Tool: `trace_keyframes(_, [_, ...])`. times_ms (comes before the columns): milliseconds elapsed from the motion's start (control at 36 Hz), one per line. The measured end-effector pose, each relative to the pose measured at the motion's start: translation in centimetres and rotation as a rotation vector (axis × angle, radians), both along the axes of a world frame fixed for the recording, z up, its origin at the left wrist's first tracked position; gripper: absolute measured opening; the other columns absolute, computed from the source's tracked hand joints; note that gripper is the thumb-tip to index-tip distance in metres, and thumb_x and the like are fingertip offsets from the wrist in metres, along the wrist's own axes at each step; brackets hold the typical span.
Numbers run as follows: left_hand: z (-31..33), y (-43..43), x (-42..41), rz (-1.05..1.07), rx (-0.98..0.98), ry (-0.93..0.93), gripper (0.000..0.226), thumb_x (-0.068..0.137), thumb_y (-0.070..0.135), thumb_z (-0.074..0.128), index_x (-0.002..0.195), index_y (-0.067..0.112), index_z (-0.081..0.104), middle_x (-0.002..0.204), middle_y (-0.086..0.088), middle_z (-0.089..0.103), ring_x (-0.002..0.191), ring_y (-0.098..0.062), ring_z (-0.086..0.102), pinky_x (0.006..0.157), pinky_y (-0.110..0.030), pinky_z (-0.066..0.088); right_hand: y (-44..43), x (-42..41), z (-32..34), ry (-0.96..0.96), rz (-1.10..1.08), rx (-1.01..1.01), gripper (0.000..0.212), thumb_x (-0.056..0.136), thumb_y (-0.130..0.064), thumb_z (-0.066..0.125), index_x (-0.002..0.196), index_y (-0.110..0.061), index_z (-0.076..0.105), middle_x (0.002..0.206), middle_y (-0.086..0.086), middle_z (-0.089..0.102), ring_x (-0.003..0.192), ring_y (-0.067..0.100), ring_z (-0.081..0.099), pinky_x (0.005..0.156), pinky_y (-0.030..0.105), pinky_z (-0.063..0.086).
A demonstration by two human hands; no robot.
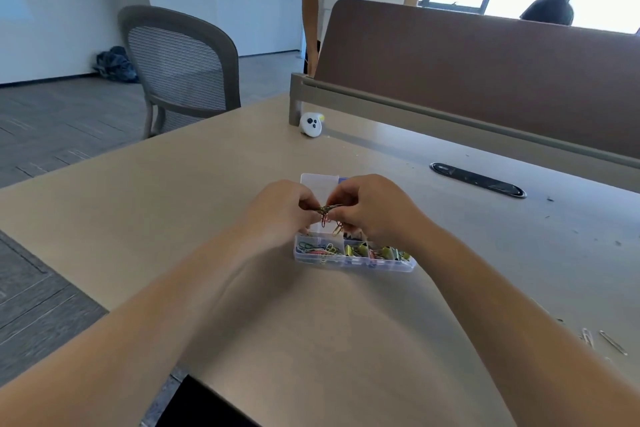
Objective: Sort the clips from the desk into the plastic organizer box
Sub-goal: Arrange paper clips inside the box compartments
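Note:
A clear plastic organizer box (pixel 408 266) sits open in the middle of the desk, its lid (pixel 318 183) raised behind my hands. Coloured paper clips fill its front left compartment (pixel 317 250) and yellow binder clips (pixel 360 249) lie in the compartments to the right. Just above the box, my left hand (pixel 280 208) and my right hand (pixel 372 206) meet and both pinch a tangled bunch of paper clips (pixel 327 213); a red and a yellow clip dangle from it. Two loose silver paper clips (pixel 604 340) lie on the desk at the far right.
A small white round gadget (pixel 311 124) stands by the brown desk divider (pixel 485 80). A black cable slot (pixel 478 180) is set in the desk to the right. A grey mesh chair (pixel 180 69) stands at the left; a person stands behind the divider.

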State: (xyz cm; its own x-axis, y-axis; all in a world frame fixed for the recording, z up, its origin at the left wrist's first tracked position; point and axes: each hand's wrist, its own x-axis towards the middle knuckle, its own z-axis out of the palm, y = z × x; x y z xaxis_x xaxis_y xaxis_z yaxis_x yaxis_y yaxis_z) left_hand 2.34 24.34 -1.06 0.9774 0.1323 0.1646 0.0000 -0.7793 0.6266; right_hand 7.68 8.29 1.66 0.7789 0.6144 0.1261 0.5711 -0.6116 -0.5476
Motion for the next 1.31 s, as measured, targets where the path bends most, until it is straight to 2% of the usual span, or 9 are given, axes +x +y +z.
trace_keyframes(139, [-0.1,0.2,-0.1,-0.004,-0.018,-0.008,0.006,0.085,0.019,0.067,0.084,0.018,0.072,0.070,0.005,0.069,0.060,-0.005,0.067,0.069,-0.032,0.055,0.2,0.1,-0.3,0.014,0.001,-0.013,0.004,0.086,-0.019,0.071,0.090,-0.021,0.072,0.075,-0.003,0.072,0.066,0.021,0.070,0.066,0.033,0.060])
trace_keyframes(333, [0.1,0.3,-0.3,0.004,-0.003,0.001,0.007,0.086,0.020,0.066,0.086,0.018,0.073,0.069,0.006,0.069,0.059,-0.005,0.066,0.063,-0.025,0.051,0.2,0.0,-0.4,0.020,0.005,-0.027,0.004,0.087,-0.018,0.070,0.091,-0.020,0.071,0.072,-0.005,0.069,0.060,0.014,0.066,0.057,0.022,0.051])
trace_keyframes(500, [0.6,0.6,-0.2,0.019,0.110,0.003,0.010,0.085,0.024,0.069,0.089,0.021,0.077,0.081,0.003,0.068,0.072,-0.010,0.058,0.065,-0.029,0.045,0.4,0.0,-0.5,0.003,0.005,-0.029,0.005,0.087,-0.019,0.070,0.092,-0.020,0.071,0.074,-0.006,0.069,0.060,0.015,0.065,0.060,0.023,0.054])
trace_keyframes(639, [0.6,0.8,-0.4,-0.002,0.181,0.053,0.012,0.086,0.024,0.067,0.093,0.021,0.076,0.073,0.011,0.060,0.066,-0.006,0.052,0.053,-0.019,0.034,0.7,0.1,-0.6,-0.014,0.015,-0.072,0.008,0.086,-0.020,0.071,0.094,-0.019,0.071,0.077,-0.008,0.068,0.061,0.010,0.065,0.065,0.026,0.055])
trace_keyframes(778, [0.3,0.8,-0.3,-0.010,0.189,0.052,0.013,0.085,0.024,0.067,0.095,0.020,0.075,0.073,0.011,0.059,0.065,-0.004,0.050,0.053,-0.020,0.032,1.1,0.0,-0.5,-0.028,0.023,-0.088,0.007,0.086,-0.020,0.071,0.094,-0.020,0.070,0.073,-0.011,0.063,0.056,0.001,0.057,0.057,0.019,0.043])
trace_keyframes(889, [0.1,1.0,-0.2,0.000,0.169,0.062,0.011,0.085,0.025,0.068,0.092,0.019,0.074,0.069,0.012,0.057,0.063,-0.003,0.049,0.052,-0.022,0.032,1.1,0.2,-0.4,-0.014,0.027,-0.087,0.006,0.086,-0.018,0.071,0.091,-0.021,0.069,0.068,-0.014,0.062,0.055,0.002,0.058,0.054,0.019,0.043])
trace_keyframes(1000, [0.2,1.0,-0.2,-0.006,0.163,0.072,0.009,0.084,0.025,0.069,0.088,0.019,0.074,0.070,0.011,0.058,0.063,-0.004,0.050,0.052,-0.021,0.032,1.3,0.3,-0.1,-0.033,0.023,-0.116,0.008,0.086,-0.021,0.071,0.094,-0.021,0.070,0.077,-0.011,0.067,0.064,0.006,0.064,0.061,0.022,0.051])
trace_keyframes(1194, [-0.2,0.8,-0.1,-0.003,0.159,0.086,0.010,0.082,0.027,0.071,0.088,0.019,0.073,0.077,0.009,0.062,0.071,-0.009,0.056,0.057,-0.022,0.040,1.7,0.4,0.1,-0.074,0.043,-0.184,0.014,0.088,-0.017,0.069,0.102,-0.018,0.070,0.092,-0.003,0.070,0.065,0.006,0.058,0.059,0.018,0.045])
trace_keyframes(1306, [-0.4,0.7,0.0,-0.002,0.180,0.070,0.014,0.081,0.029,0.071,0.090,0.019,0.073,0.076,0.011,0.056,0.070,-0.007,0.052,0.058,-0.023,0.037,1.8,0.5,-0.3,-0.126,0.035,-0.223,0.016,0.088,-0.017,0.068,0.103,-0.019,0.071,0.100,0.000,0.071,0.079,0.014,0.060,0.069,0.024,0.049])
